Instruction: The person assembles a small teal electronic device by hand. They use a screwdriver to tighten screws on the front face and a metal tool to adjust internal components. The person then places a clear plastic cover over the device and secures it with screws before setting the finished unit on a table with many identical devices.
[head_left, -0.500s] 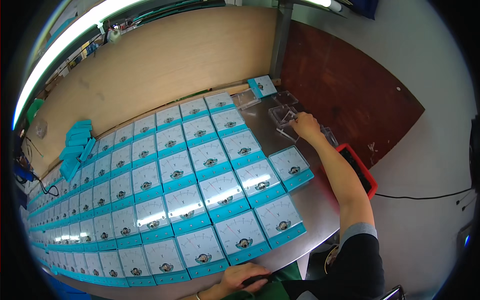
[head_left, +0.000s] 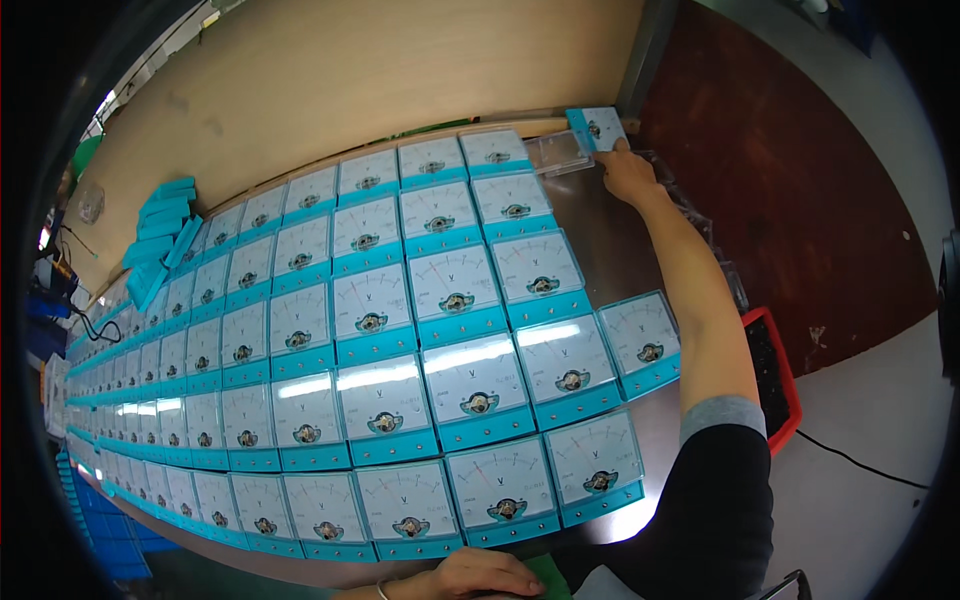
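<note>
Teal-edged, one meter (head_left: 604,128) lies at the right hand (head_left: 630,178), fingers half-bent; left hand (head_left: 485,574), fingers curled; I cannot tell either grip.

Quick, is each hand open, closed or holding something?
Left hand: loosely curled; cannot tell if it holds anything.
Right hand: at the far-corner meter; cannot tell if it's gripping.

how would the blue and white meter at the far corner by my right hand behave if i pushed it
It would likely stay stiff: the meter by your right hand looks boxy, with straight edges. Its flat, squared shape makes rolling unlikely. Its smooth face might feel a little slippery.
</note>
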